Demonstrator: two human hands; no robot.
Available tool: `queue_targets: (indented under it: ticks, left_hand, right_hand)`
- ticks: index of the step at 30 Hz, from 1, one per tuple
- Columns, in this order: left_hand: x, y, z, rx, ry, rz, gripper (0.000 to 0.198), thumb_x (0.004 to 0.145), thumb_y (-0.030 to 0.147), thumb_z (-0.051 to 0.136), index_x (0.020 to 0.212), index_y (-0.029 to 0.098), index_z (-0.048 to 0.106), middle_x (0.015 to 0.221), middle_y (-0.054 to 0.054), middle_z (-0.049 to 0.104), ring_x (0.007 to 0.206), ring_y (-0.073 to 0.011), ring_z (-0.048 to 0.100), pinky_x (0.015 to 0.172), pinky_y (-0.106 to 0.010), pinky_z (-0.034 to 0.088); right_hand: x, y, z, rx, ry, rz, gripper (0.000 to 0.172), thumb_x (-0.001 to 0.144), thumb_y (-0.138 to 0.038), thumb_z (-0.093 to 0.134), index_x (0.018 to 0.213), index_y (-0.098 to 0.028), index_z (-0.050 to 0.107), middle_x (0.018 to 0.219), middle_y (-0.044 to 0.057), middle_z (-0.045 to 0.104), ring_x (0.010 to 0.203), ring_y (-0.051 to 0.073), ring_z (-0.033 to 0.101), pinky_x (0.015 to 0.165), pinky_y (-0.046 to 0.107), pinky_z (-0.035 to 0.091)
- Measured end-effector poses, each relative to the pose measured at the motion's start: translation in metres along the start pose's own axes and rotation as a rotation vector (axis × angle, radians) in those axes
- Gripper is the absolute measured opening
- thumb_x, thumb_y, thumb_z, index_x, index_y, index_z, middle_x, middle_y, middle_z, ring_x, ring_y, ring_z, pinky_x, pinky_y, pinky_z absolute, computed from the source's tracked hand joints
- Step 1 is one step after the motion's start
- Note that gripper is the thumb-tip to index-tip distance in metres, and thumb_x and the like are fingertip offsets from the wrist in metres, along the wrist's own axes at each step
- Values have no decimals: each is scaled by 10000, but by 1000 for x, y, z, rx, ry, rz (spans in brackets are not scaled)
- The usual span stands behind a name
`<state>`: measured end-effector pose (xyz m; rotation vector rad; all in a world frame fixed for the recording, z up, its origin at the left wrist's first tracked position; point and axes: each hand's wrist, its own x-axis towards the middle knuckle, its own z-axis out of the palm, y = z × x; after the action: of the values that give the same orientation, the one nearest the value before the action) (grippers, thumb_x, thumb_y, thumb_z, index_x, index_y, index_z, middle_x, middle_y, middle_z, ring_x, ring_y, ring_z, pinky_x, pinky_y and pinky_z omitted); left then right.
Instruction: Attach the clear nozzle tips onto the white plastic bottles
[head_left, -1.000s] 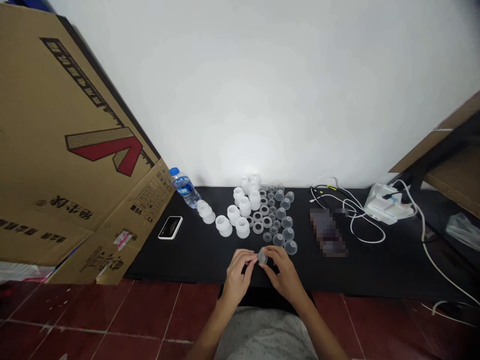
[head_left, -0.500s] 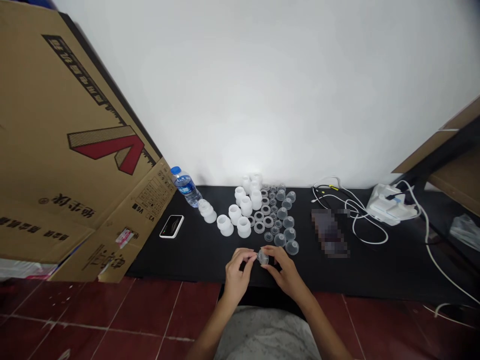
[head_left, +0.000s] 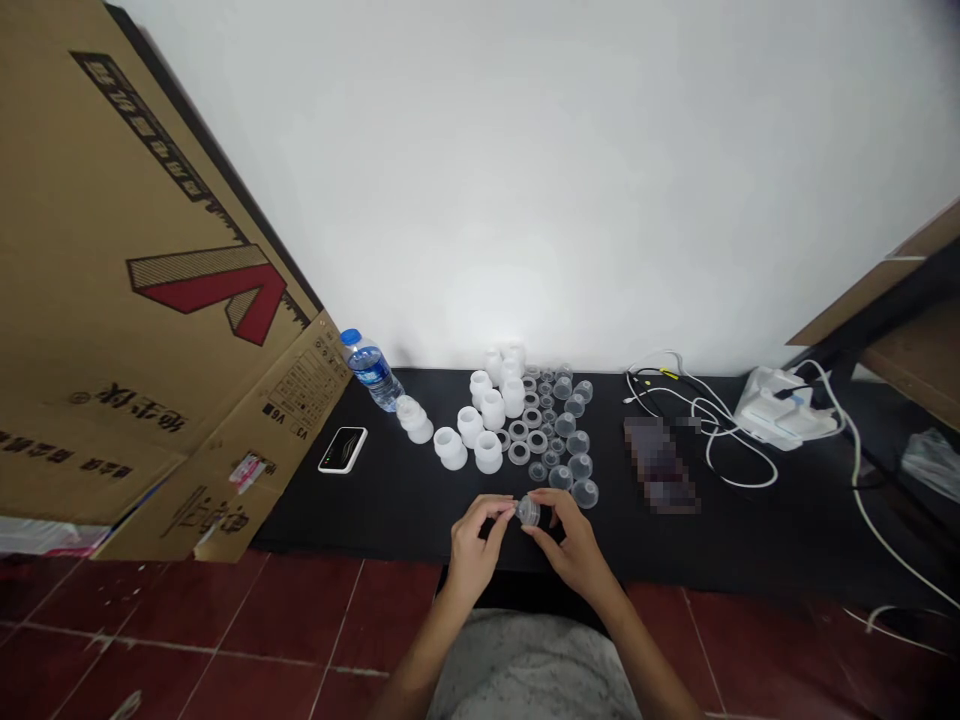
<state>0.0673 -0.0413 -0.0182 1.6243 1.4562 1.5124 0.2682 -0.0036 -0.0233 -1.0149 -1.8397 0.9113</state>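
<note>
Between my two hands, just above the near part of the black table, is a small clear plastic piece (head_left: 529,511) with a round, ridged body. My right hand (head_left: 568,540) grips its wide side between thumb and fingers. My left hand (head_left: 477,537) pinches its narrow left end. Beyond my hands lie several clear domed caps (head_left: 584,493), small clear discs (head_left: 538,471) and translucent rings (head_left: 519,453). Left of these stand several white plastic collars (head_left: 488,455), some of them stacked.
A water bottle (head_left: 371,370) and a white-edged device (head_left: 343,450) are on the left of the black table (head_left: 360,515), beside a large cardboard box (head_left: 187,400). On the right are a blurred dark object (head_left: 660,465), white cables (head_left: 772,470) and a white charger unit (head_left: 784,410).
My hands keep the same grip on the clear plastic piece, which has shifted very slightly to the right. The view has tilted a little; the things on the table have stayed put.
</note>
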Motion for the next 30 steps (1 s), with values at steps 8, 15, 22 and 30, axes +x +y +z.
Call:
queue_targets:
  ticks: [8,15,22,30]
  left_hand:
    - [-1,0,2,-9,24,-52,156,1064,284,672,1019,240,814,1045,-69,834,977,-216,803,870,-320,646]
    - [0,0,3,-31,18,-113,174,1066,323,674,1038,233,821,1039,-68,832,930,-209,802,836,-308,637]
    - [3,6,-3,17,-17,-51,245,1106,322,592,1083,240,823,1081,-86,819,1035,-236,779,922,-349,616]
    - [5,2,-1,69,-87,-67,180,1071,320,664,1026,246,822,952,-52,789,845,-191,708,737,-292,544]
  right_hand:
    - [2,-2,-4,33,-50,3,340,1022,-307,720,1361,-295,691,1356,118,746,1106,279,725,860,404,622]
    - [2,0,-2,43,-36,0,339,1014,-287,722,1352,-293,698,1358,119,747,1143,282,716,848,392,624]
    - [2,6,-2,35,22,-15,311,1002,-284,739,1311,-277,705,1338,124,748,1072,270,726,812,375,617]
    - [3,1,-6,28,11,-31,333,992,-264,756,1320,-306,715,1312,87,766,864,209,689,793,362,610]
